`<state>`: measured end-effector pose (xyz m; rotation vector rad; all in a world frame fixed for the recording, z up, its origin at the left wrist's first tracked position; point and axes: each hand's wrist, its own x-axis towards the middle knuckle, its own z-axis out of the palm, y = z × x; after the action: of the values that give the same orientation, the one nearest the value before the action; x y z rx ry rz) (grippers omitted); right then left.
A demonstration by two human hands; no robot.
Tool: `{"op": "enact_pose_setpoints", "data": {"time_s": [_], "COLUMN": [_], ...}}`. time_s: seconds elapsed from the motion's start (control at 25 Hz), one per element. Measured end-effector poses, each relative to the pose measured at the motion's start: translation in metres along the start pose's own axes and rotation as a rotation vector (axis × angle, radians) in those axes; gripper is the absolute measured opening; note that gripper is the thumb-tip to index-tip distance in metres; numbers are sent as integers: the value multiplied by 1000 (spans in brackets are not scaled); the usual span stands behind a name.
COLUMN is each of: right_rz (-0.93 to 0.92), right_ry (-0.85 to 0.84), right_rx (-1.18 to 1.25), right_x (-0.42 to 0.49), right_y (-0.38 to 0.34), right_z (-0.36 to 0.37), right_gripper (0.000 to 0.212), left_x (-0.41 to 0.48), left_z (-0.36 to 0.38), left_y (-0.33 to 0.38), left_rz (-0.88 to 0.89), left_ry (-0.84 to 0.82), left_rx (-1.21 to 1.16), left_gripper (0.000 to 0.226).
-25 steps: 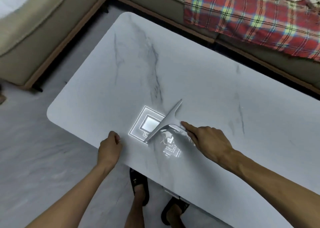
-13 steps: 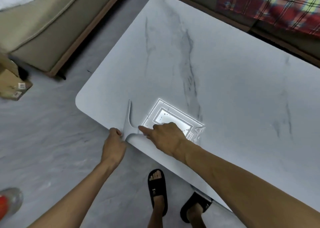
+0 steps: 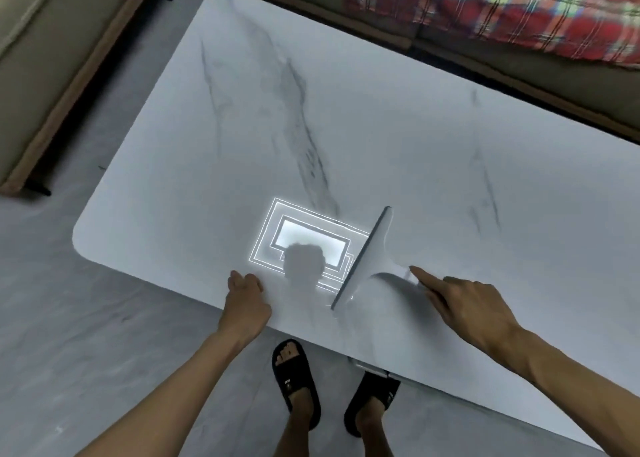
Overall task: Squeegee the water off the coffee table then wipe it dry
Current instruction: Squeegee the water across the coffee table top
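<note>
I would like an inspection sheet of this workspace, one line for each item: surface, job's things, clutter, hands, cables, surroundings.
Surface: white marble table, glossy, with a reflected ceiling light; water is hard to tell.
Job's things: squeegee, blade down on the table near the front edge; no cloth seen.
Clutter: nothing seen.
Hands: right hand grips the squeegee handle, index finger straight; left hand rests on the front edge, fingers loosely curled.
Cables: nothing seen.
Surroundings: sofa at left, plaid blanket behind the table, grey floor, feet in black slippers.
</note>
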<state>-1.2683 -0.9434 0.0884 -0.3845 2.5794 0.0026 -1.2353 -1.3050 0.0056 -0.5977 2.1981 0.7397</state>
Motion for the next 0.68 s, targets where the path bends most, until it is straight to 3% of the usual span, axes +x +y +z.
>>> {"op": "enact_pose_setpoints", "data": {"time_s": [0.16, 0.28, 0.56, 0.68], "right_rz": [130, 146, -305, -332], "right_ry": [-13, -12, -43, -64], "right_rx": [-29, -21, 16, -9], "right_x": [-42, -54, 2, 7], "right_y": [44, 37, -98, -109], "right_z": [-4, -9, 10, 27], "right_gripper": [47, 48, 46, 48], "left_x": [-2, -10, -23, -28], "left_z": [9, 10, 10, 17], "left_y": [10, 15, 23, 21], "left_rz": [-9, -8, -11, -14], "left_ry": [28, 96, 178, 110], "left_rx": [61, -8, -70, -43], "left_gripper": [23, 24, 27, 18]}}
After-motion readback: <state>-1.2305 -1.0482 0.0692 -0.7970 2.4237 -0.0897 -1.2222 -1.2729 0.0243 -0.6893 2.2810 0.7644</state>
